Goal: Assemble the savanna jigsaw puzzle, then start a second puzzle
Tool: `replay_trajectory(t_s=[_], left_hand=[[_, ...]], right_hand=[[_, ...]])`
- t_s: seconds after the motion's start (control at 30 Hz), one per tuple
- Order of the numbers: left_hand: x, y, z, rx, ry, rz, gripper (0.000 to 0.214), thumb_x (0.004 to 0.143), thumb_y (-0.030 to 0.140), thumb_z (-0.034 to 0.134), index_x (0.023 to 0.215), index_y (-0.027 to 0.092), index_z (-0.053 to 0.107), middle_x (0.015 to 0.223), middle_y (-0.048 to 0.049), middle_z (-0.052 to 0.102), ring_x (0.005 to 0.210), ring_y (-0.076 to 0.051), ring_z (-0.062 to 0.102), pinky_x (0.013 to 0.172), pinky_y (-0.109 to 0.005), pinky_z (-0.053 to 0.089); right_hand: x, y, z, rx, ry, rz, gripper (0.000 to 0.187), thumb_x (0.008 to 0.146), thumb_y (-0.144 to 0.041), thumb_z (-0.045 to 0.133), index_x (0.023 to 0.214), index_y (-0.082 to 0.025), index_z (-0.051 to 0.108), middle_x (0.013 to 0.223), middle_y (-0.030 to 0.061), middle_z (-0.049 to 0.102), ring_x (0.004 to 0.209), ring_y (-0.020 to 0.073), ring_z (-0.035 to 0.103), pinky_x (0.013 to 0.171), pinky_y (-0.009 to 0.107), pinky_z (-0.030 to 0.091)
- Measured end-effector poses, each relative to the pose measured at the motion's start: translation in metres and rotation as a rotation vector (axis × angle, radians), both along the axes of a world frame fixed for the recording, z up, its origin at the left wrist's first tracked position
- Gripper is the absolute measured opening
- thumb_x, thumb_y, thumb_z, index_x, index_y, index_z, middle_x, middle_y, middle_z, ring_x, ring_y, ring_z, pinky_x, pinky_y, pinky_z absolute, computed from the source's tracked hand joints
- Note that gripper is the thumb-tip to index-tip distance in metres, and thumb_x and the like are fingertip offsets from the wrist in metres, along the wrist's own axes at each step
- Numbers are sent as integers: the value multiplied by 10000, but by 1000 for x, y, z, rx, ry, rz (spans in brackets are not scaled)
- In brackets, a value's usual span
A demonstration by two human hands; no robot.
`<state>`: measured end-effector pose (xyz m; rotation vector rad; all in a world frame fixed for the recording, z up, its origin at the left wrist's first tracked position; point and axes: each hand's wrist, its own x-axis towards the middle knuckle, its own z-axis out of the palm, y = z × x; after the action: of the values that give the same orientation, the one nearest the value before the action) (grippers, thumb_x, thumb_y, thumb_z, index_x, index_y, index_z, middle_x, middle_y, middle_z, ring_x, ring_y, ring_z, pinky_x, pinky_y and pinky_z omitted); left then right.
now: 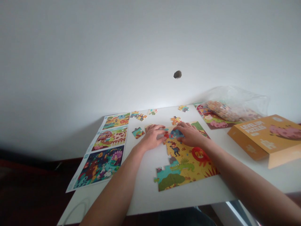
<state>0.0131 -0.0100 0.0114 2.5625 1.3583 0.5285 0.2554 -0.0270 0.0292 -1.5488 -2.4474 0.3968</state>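
Note:
A partly joined jigsaw puzzle (185, 161) lies on the white table, showing a lion, a crocodile and an explorer on yellow ground. My left hand (153, 137) is at its upper left edge, fingers closed on a puzzle piece (166, 135) that touches or nearly touches the joined part. Resting on the upper part, over the blue elephant, is my right hand (190, 134), with thumb and fingers apart. One loose piece (138, 132) lies left of my left hand, and an orange piece (175, 120) sits just beyond the puzzle. My left fingers partly cover another piece.
Several loose pieces (141, 116) lie at the back. A reference sheet (103, 146) with three pictures hangs slightly over the left table edge. On the right stand a yellow puzzle box (270, 135) and a clear bag (225, 106) of pieces on a farm picture (217, 124). A wall (150, 56) rises behind.

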Motion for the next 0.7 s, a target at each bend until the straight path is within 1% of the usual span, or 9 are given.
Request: replay_trajectory(t_s=[0.07, 0.1, 0.2, 0.27, 0.33, 0.43, 0.5, 0.57, 0.7], left_hand=[[-2, 3, -2, 47, -1, 107, 267, 906, 397, 596, 1126, 334, 732, 1321, -29, 627, 1235, -261, 498, 1093, -457, 334], [-4, 4, -2, 73, 3, 199, 267, 904, 388, 593, 1126, 328, 730, 1318, -36, 627, 1239, -273, 491, 1087, -479, 334], [-13, 11, -5, 107, 35, 577, 302, 891, 377, 579, 1155, 311, 710, 1367, -69, 588, 1262, -342, 449, 1059, -601, 307], [-19, 15, -7, 51, 61, 760, 348, 890, 418, 559, 1192, 301, 688, 1414, -95, 544, 1276, -388, 422, 1018, -650, 319], [-25, 19, -10, 5, 73, 793, 366, 897, 429, 541, 1208, 292, 677, 1428, -102, 530, 1279, -386, 425, 1003, -603, 367], [-29, 23, -14, 17, 62, 703, 326, 904, 365, 538, 1185, 301, 690, 1391, -61, 569, 1254, -315, 473, 1025, -469, 405], [-31, 25, -15, 32, 51, 674, 317, 899, 354, 548, 1173, 305, 700, 1375, -43, 584, 1237, -292, 489, 1026, -426, 412], [-32, 27, -14, 44, 52, 702, 338, 890, 396, 556, 1180, 297, 700, 1395, -49, 569, 1248, -313, 472, 1024, -446, 411], [-33, 29, -13, 55, 80, 780, 451, 886, 531, 522, 1255, 306, 650, 1465, -63, 511, 1290, -400, 403, 1004, -581, 383]], right_hand=[[-1, 0, -1, 6, 4, -10, 457, 818, -265, 644, 1268, -322, 589, 1341, 81, 511, 1194, 306, 487, 992, 480, 385], [-2, -1, -2, 12, 5, -12, 459, 815, -265, 645, 1267, -321, 590, 1338, 84, 512, 1193, 307, 486, 993, 482, 382], [-4, -1, -3, 43, -3, -28, 445, 820, -271, 626, 1262, -304, 589, 1329, 97, 516, 1189, 316, 484, 997, 494, 374], [-5, -2, -3, 64, -13, -42, 421, 833, -276, 600, 1254, -287, 590, 1322, 106, 523, 1186, 322, 485, 991, 501, 376], [-7, -2, -4, 80, -21, -55, 406, 843, -280, 583, 1250, -276, 590, 1319, 112, 528, 1187, 328, 486, 982, 505, 383], [-8, -2, -4, 88, -28, -60, 403, 847, -286, 581, 1249, -270, 590, 1316, 118, 534, 1188, 334, 487, 973, 505, 391], [-8, -2, -4, 92, -31, -59, 398, 848, -282, 580, 1246, -267, 593, 1314, 120, 537, 1188, 335, 489, 971, 505, 393], [-8, -2, -4, 97, -34, -59, 395, 850, -282, 576, 1245, -266, 593, 1315, 120, 539, 1187, 335, 490, 968, 505, 394], [-9, -1, -5, 105, -41, -59, 397, 852, -299, 577, 1248, -265, 590, 1320, 123, 537, 1188, 339, 486, 965, 512, 395]])
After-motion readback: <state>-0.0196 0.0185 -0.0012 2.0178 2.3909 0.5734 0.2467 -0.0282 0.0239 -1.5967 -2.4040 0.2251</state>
